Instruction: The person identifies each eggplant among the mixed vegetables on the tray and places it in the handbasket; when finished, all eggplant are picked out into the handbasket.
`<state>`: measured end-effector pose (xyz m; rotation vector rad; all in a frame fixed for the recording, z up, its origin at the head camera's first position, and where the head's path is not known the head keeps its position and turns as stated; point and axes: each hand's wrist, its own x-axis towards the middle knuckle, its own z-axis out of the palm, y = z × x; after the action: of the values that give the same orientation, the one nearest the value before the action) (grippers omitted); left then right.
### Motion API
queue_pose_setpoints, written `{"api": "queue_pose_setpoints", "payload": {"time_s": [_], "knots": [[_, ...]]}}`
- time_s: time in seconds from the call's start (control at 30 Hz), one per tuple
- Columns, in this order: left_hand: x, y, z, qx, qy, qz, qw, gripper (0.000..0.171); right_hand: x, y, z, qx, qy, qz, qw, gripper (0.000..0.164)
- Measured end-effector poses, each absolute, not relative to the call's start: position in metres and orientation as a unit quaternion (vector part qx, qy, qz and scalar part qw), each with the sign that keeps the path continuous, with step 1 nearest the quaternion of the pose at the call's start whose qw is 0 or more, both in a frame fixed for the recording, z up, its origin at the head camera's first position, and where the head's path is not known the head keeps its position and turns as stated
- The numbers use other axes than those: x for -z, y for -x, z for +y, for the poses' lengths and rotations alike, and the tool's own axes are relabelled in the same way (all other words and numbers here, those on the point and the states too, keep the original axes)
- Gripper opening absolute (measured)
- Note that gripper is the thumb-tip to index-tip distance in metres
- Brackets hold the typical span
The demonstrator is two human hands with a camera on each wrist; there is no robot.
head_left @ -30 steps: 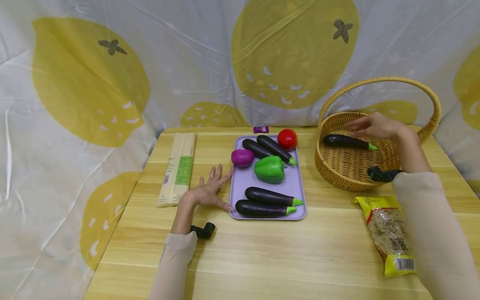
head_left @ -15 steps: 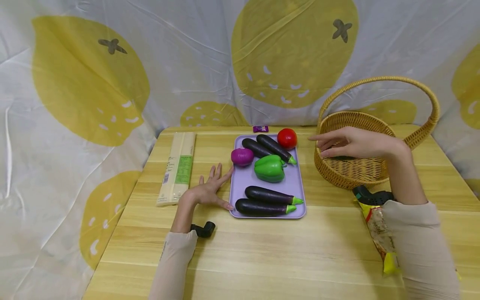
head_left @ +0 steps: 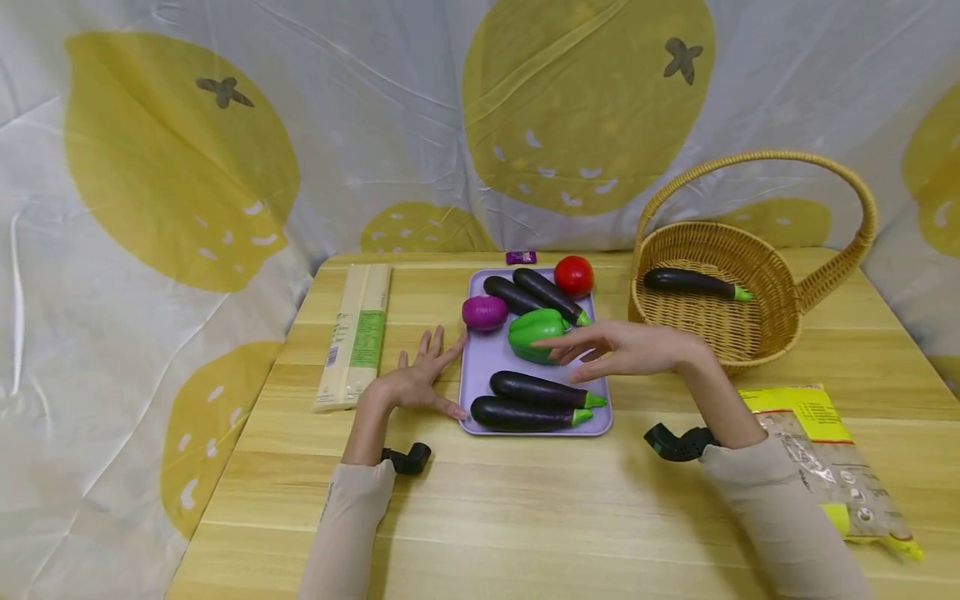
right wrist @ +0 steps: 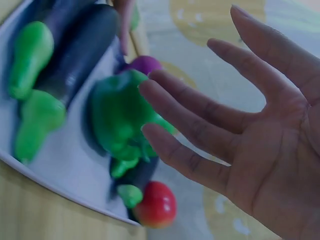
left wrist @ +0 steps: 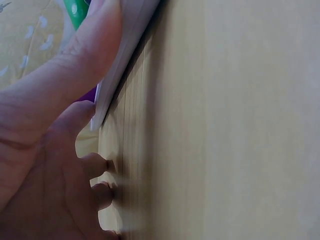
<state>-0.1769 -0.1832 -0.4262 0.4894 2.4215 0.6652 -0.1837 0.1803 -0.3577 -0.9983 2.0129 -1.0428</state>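
Observation:
My left hand [head_left: 414, 385] rests spread on the table at the left edge of a lilac tray [head_left: 480, 354], thumb and a finger touching its rim. Over the tray's right side hovers my right hand [head_left: 626, 348], fingers loosely extended and holding nothing. Below its fingertips lie a green bell pepper [head_left: 534, 335] and two eggplants, the upper one [head_left: 536, 388] and the lower one [head_left: 521, 414]. Farther back on the tray are two more eggplants, a purple onion [head_left: 484, 313] and a red tomato [head_left: 573, 276]. Another eggplant [head_left: 688, 282] lies inside the wicker basket [head_left: 757, 354].
The basket's tall handle [head_left: 765, 157] arches up at the back right. A yellow-ended food bag [head_left: 832, 450] lies partly behind the right forearm. On the left is a flat pale package [head_left: 352, 342]. A small purple packet [head_left: 521, 257] sits behind the tray.
My right hand has left the basket and moved left and toward me, over the tray. The basket's eggplant stays there. My left hand has not moved.

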Motion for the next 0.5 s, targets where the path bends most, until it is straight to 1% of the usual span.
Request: {"api": "queue_pose_setpoints", "payload": {"time_s": [0.33, 0.5], "knots": [[0.428, 0.176, -0.183, -0.257, -0.178, 0.904, 0.29, 0.129, 0.387, 0.173, 0.159, 0.384, 0.386, 0.778, 0.315, 0.062], [0.427, 0.176, -0.184, -0.252, -0.178, 0.906, 0.289, 0.128, 0.398, 0.17, 0.151, 0.385, 0.386, 0.786, 0.291, 0.061]]}}
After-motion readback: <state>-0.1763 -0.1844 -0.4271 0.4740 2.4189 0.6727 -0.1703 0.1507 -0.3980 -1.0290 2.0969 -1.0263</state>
